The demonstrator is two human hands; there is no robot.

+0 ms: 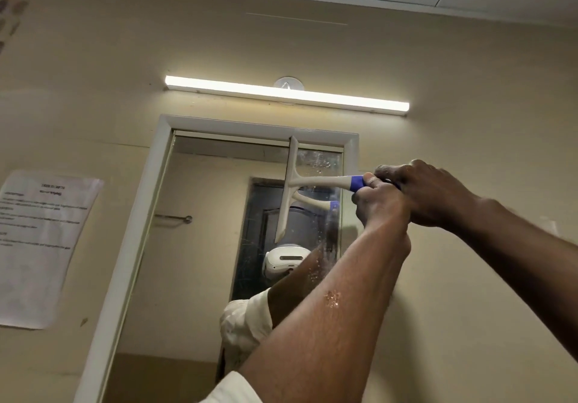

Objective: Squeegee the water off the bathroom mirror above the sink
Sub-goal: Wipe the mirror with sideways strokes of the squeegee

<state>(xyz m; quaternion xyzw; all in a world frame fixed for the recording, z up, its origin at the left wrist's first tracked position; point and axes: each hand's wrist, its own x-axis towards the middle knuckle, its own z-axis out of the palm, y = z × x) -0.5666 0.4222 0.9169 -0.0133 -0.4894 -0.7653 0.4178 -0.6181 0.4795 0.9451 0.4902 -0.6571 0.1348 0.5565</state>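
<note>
A white-framed mirror (200, 215) hangs on the beige wall. A white squeegee (289, 183) with a blue grip lies against the glass, its blade upright near the top right, its handle pointing right. My left hand (380, 204) is closed around the handle's end, and my right hand (428, 193) is wrapped over it from the right. Water drops and streaks cover the glass to the right of the blade (319, 160). The glass to the left looks dry. Drops sit on my left forearm.
A lit tube lamp (286, 92) is mounted just above the mirror. A printed paper sheet (40, 246) is stuck on the wall to the left. The mirror reflects a towel bar, a dark door and the head-worn camera.
</note>
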